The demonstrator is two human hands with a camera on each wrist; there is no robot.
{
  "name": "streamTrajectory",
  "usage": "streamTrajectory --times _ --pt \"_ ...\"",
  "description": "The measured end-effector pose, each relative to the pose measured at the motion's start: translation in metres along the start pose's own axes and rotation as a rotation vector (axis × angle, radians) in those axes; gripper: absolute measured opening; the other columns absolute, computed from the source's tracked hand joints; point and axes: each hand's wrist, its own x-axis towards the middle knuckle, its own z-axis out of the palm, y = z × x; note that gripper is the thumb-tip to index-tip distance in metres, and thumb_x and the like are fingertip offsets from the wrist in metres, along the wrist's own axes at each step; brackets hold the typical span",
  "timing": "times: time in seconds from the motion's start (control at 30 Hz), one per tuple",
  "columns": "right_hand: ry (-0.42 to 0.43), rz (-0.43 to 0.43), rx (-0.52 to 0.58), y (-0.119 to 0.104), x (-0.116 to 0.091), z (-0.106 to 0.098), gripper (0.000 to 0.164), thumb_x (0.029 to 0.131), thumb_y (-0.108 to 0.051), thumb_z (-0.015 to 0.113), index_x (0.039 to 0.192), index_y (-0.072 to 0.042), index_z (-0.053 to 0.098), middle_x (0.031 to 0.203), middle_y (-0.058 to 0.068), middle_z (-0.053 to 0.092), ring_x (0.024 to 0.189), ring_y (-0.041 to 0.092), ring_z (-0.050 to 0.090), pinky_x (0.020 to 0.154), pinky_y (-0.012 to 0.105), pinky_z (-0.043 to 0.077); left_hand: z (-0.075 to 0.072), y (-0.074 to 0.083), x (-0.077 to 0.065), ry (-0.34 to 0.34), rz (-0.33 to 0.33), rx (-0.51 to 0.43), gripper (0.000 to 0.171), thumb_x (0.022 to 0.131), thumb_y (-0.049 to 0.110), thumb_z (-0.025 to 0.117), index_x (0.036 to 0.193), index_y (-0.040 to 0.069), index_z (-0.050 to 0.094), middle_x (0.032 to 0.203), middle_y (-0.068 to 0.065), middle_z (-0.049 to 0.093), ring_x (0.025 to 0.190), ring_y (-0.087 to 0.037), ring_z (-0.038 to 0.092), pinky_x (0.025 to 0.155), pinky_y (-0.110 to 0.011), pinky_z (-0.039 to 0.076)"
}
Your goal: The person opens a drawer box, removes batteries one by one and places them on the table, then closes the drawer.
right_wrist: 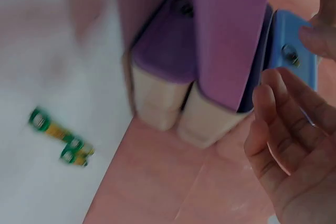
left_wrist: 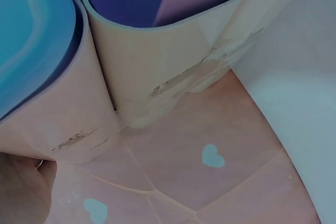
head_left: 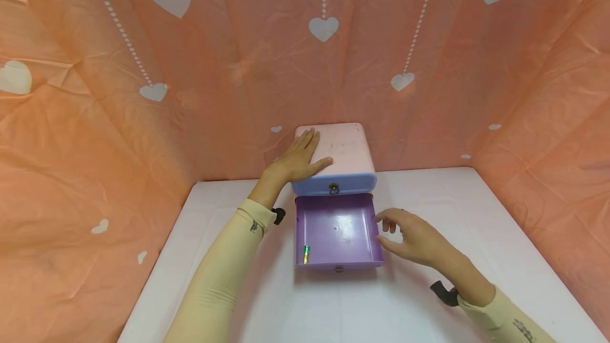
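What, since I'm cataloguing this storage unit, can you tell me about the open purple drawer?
The open purple drawer looks like smooth, glossy plastic, with a small ring pull on its front. It is pulled out below the blue drawer, upright. A green-and-gold battery lies near its front left corner. The right hand is at its right wall; contact is unclear.

No word or number can be read. A dark print point(head_left: 254, 226) stands on the left sleeve point(head_left: 212, 274), near the cuff, and a similar print point(head_left: 525, 329) on the right sleeve point(head_left: 495, 315); both are too small to make out. Tiny marks point(head_left: 358, 127) on top of the pink cabinet point(head_left: 344, 150), at its far right corner, are illegible too. Plain white hearts point(head_left: 323, 29) are printed on the orange cloth point(head_left: 281, 57).
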Motion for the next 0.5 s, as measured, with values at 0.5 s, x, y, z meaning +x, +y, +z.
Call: streamTrajectory --times 0.5 --pt "-0.07 -0.009 0.103 -0.029 0.029 0.034 0.031 0.09 -0.016 0.088 0.115 -0.007 0.072 0.09 -0.003 0.065 0.078 0.013 0.06 0.068 0.027 0.054 0.001 -0.001 0.003 0.012 -0.001 0.014 0.097 0.108 0.069 0.038 0.173 0.008 -0.002 0.181 -0.009 -0.008 0.167 -0.021 -0.009 0.134 -0.038 -0.004"
